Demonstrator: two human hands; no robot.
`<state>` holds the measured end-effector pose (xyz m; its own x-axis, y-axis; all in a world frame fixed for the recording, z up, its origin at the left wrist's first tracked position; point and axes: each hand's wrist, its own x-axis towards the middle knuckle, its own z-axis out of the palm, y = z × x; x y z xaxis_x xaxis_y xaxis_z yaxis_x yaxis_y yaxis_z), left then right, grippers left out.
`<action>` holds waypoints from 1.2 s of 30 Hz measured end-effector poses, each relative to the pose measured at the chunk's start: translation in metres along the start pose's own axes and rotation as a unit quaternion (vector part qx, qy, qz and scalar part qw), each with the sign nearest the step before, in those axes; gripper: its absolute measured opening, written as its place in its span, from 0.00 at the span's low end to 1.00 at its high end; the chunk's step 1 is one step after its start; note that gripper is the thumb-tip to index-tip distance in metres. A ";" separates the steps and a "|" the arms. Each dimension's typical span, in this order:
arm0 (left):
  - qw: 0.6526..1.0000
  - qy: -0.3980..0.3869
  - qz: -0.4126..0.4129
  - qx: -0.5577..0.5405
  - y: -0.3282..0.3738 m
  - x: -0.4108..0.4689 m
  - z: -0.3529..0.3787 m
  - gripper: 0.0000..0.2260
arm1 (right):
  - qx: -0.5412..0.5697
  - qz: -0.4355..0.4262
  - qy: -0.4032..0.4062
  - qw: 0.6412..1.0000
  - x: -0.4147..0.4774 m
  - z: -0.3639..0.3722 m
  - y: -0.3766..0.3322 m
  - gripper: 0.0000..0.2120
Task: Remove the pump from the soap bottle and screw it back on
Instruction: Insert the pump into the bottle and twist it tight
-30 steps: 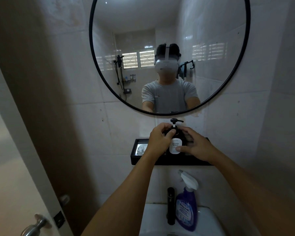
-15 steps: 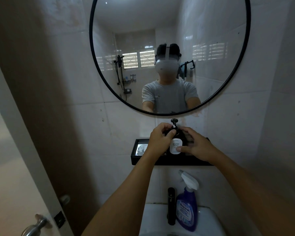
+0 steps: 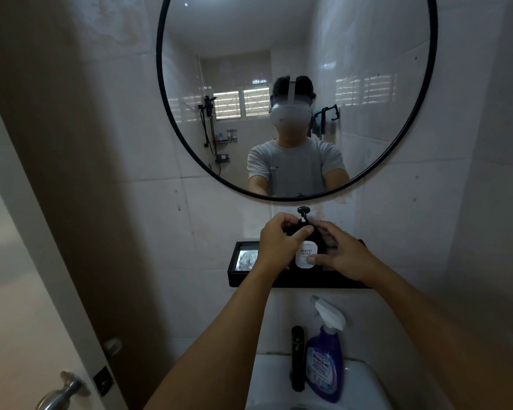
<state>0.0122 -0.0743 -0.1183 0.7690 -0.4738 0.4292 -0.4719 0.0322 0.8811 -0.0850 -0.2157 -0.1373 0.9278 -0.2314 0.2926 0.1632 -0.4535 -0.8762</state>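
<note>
- Soap bottle [image 3: 306, 257] stands on the black wall shelf [image 3: 296, 282], under the round mirror [image 3: 367, 161] at 6 o'clock.
- Our left hand [image 3: 277, 242] is pinched closed around the pump [image 3: 303, 213] collar.
- Our right hand [image 3: 342, 255] is wrapped around the bottle body, thumb on the label.

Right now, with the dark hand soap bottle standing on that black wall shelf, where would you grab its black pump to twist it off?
Probably at the collar, where the black pump meets the neck of the dark hand soap bottle, pinching from above and the left, as the left hand does. The nozzle head is thin and gives little purchase. The right hand steadies the upright bottle from the right.
</note>
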 end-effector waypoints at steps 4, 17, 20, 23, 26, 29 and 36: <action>1.000 -0.007 0.002 0.018 0.000 0.002 0.001 0.06 | -0.003 -0.004 -0.002 1.000 0.000 0.000 0.000 0.39; 0.999 -0.015 -0.003 0.034 0.002 0.004 0.000 0.04 | -0.019 -0.005 -0.002 1.000 0.002 -0.001 0.000 0.39; 0.999 -0.019 -0.006 0.035 0.004 0.003 0.000 0.03 | -0.019 -0.001 -0.002 1.000 0.002 0.000 -0.001 0.40; 0.999 -0.021 -0.007 0.042 0.005 0.003 0.000 0.04 | -0.019 -0.002 -0.002 1.000 0.001 0.000 0.000 0.40; 0.999 -0.023 -0.012 0.043 0.007 0.002 -0.001 0.04 | -0.019 -0.003 -0.002 1.000 0.001 0.000 -0.001 0.39; 0.999 -0.022 -0.020 0.042 0.008 0.001 -0.002 0.06 | -0.016 -0.004 -0.003 1.000 0.000 0.000 -0.001 0.39; 0.998 -0.023 -0.030 0.045 0.011 -0.001 -0.002 0.05 | -0.021 -0.001 0.000 1.000 0.000 0.000 -0.002 0.39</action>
<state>0.0076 -0.0716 -0.1086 0.7772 -0.5127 0.3648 -0.4643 -0.0758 0.8824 -0.0857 -0.2146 -0.1361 0.9276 -0.2294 0.2947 0.1514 -0.4903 -0.8583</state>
